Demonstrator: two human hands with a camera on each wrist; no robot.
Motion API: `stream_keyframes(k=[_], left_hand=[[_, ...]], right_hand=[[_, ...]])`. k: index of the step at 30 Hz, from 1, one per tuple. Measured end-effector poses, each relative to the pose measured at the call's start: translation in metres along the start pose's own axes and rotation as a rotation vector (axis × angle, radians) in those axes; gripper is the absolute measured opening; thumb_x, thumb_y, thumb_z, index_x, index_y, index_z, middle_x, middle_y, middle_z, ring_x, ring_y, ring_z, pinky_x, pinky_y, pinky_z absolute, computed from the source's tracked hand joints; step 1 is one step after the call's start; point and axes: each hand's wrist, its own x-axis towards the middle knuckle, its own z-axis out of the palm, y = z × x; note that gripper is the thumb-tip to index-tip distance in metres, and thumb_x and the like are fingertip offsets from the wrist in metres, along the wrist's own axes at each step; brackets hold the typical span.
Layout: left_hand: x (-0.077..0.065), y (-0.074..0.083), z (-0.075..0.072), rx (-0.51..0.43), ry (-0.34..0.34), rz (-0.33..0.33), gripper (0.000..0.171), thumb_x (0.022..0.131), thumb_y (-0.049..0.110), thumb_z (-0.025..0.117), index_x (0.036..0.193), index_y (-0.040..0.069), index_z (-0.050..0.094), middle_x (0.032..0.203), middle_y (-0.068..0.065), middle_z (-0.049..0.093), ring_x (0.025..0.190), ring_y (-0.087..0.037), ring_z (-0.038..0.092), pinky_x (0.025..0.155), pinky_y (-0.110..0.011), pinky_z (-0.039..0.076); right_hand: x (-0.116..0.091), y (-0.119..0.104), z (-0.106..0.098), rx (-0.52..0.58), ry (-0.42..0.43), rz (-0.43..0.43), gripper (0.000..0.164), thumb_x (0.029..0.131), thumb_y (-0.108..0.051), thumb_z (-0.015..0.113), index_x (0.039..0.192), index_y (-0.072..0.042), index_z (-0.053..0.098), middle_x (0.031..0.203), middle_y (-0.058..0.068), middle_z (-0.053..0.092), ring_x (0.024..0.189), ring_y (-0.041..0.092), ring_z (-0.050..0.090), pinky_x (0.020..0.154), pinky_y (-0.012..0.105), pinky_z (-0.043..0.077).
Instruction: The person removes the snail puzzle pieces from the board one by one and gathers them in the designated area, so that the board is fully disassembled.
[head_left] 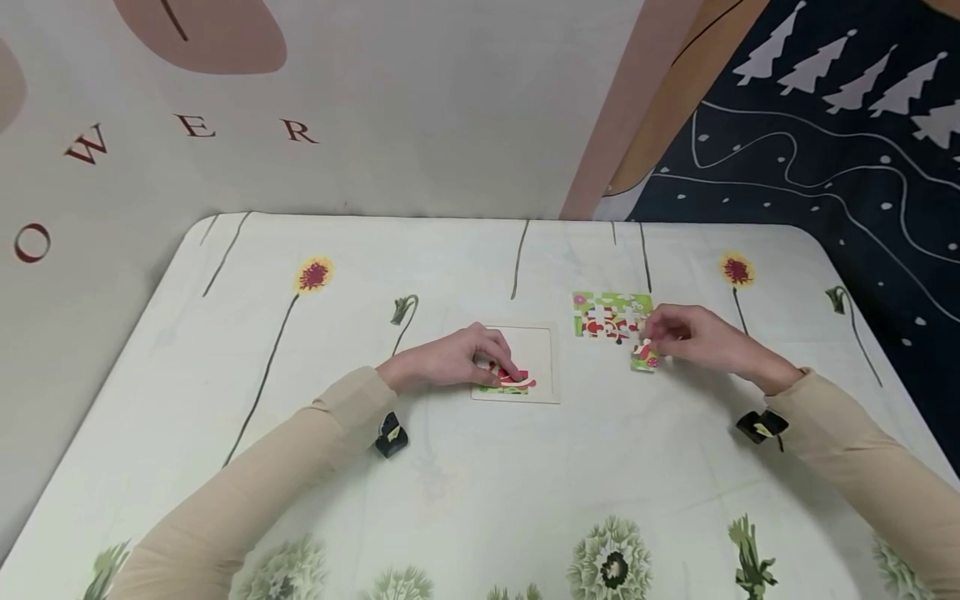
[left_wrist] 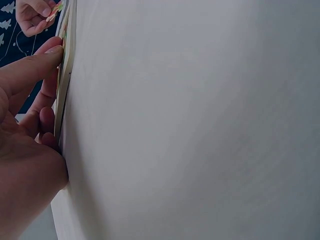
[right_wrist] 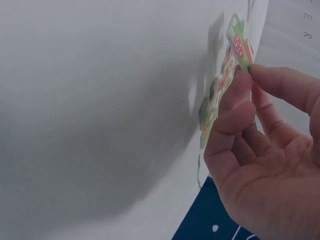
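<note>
My left hand [head_left: 456, 355] rests over a pale, shallow puzzle tray [head_left: 555, 367], its thumb and fingertips touching red and green puzzle pieces [head_left: 517, 385] along the tray's lower part. The fingers partly cover these pieces. In the left wrist view the tray [left_wrist: 65, 85] shows edge-on, with the left hand [left_wrist: 30, 95] against it. My right hand [head_left: 693, 335] pinches a puzzle piece [head_left: 644, 357] between thumb and forefinger. The right wrist view shows this piece [right_wrist: 239, 46] tilted up, with a red, white-dotted round shape on green.
Several other puzzle pieces [head_left: 609, 310] lie grouped on the table to the right of the tray, beside the right hand. A white cloth with printed flowers [head_left: 314, 274] covers the table [head_left: 450, 517]. Behind it stands a pale wall [head_left: 450, 125], with a dark printed panel [head_left: 787, 150] at right.
</note>
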Motion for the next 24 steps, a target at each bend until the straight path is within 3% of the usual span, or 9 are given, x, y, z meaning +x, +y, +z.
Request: stream_keyframes(k=[16,24], left_hand=[[0.0,0.0,0.0,0.027,0.001,-0.031,0.027,0.091,0.0,0.068,0.113,0.007,0.081,0.108,0.001,0.065,0.112,-0.019,0.043,0.095,-0.037,0.032],[0.0,-0.002,0.0,0.006,-0.007,-0.012,0.027,0.091,-0.001,0.068,0.114,0.006,0.08,0.107,0.0,0.065,0.109,-0.017,0.048,0.09,-0.033,0.037]], right_hand=[[-0.002,0.01,-0.004,-0.029,0.025,0.013,0.013,0.095,0.006,0.065,0.107,0.003,0.068,0.099,0.009,0.067,0.087,0.015,0.058,0.076,0.023,0.048],[-0.001,0.015,-0.003,-0.05,0.036,0.001,0.011,0.095,0.003,0.067,0.106,0.003,0.067,0.098,0.008,0.068,0.086,0.015,0.057,0.075,0.022,0.048]])
